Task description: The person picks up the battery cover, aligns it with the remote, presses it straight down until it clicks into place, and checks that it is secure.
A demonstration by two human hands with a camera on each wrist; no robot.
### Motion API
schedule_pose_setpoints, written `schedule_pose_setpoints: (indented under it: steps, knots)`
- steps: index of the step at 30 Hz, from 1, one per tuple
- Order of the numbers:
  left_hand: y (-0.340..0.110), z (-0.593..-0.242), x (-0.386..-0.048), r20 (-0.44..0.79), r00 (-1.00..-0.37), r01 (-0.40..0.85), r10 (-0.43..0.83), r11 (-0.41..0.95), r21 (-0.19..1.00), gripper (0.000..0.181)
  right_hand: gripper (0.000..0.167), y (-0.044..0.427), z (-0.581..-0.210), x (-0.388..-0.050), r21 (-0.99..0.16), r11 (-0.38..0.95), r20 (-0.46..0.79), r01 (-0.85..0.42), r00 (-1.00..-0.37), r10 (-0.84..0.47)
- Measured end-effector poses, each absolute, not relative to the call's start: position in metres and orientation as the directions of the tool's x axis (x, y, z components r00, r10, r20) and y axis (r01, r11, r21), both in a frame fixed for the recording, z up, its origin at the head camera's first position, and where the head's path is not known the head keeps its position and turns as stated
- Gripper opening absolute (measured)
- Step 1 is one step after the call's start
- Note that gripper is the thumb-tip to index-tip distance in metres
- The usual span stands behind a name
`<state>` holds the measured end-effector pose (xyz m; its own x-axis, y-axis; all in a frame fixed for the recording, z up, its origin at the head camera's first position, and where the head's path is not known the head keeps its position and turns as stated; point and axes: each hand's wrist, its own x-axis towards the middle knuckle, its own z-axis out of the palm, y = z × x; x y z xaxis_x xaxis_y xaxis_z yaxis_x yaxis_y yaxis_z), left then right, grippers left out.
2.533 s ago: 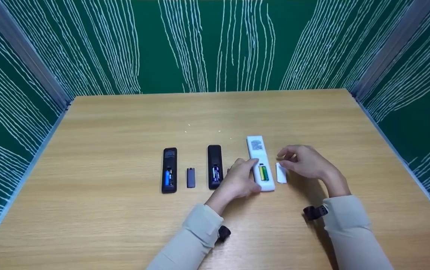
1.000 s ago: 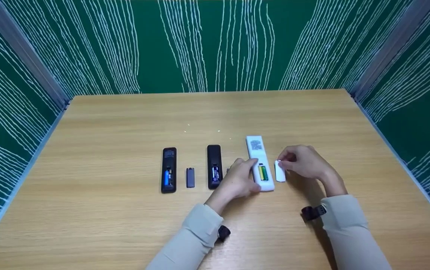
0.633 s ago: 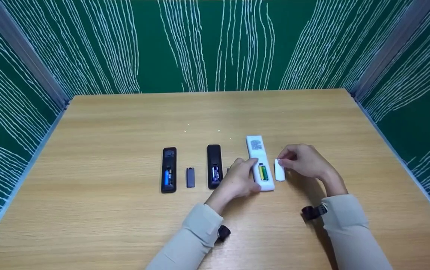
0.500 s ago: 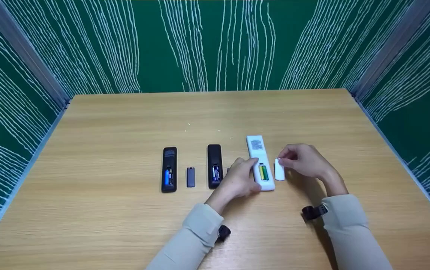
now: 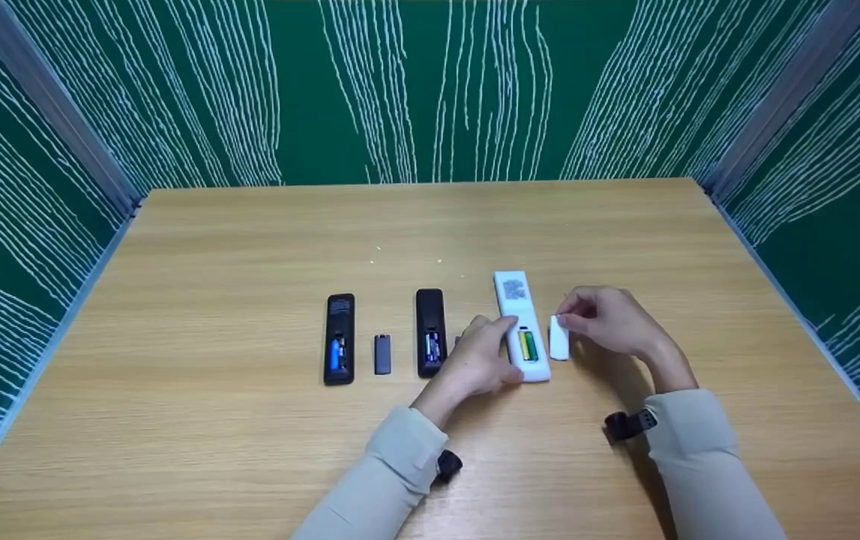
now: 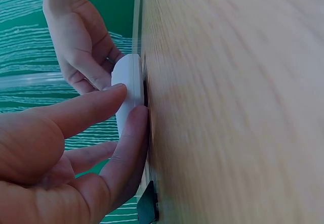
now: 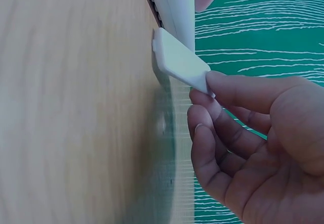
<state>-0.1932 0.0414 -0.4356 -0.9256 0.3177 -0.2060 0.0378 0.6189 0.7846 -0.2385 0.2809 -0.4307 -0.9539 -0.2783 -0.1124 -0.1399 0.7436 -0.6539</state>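
My left hand [image 5: 478, 356] grips the white remote control [image 5: 516, 296] near its lower end, thumb and fingers against its sides in the left wrist view. Face down on the table, the remote shows green-and-yellow batteries [image 5: 527, 346] in its uncovered compartment. Just to its right, my right hand [image 5: 609, 321] pinches one end of a white battery cover [image 5: 558, 341] between thumb and fingers. The right wrist view shows this battery cover [image 7: 181, 62] tilted, its pinched end raised and the other end low by the table. The right hand's other fingers are curled loosely beneath.
Two black remotes lie to the left, one [image 5: 339, 322] with a blue battery showing, the other [image 5: 430, 315] with batteries too. A dark battery cover [image 5: 382, 355] sits between them. Another small dark piece [image 5: 457, 340] is mostly hidden by the left hand. Green walls border the wooden table [image 5: 212, 442].
The right hand has taken hold of the white battery cover's far end, raised it and shifted it slightly away from me and left. The left hand and white remote stay in place.
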Motion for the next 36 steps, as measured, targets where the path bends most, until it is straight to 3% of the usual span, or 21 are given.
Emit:
schedule_pose_setpoints:
  steps: [36]
  knots:
    - [0.04,-0.437,-0.193,-0.196,-0.922,0.056,0.333,0.617,0.785,0.094,0.012,0.258,-0.418,-0.23,-0.766,0.627,-0.022,-0.143,-0.969,-0.248]
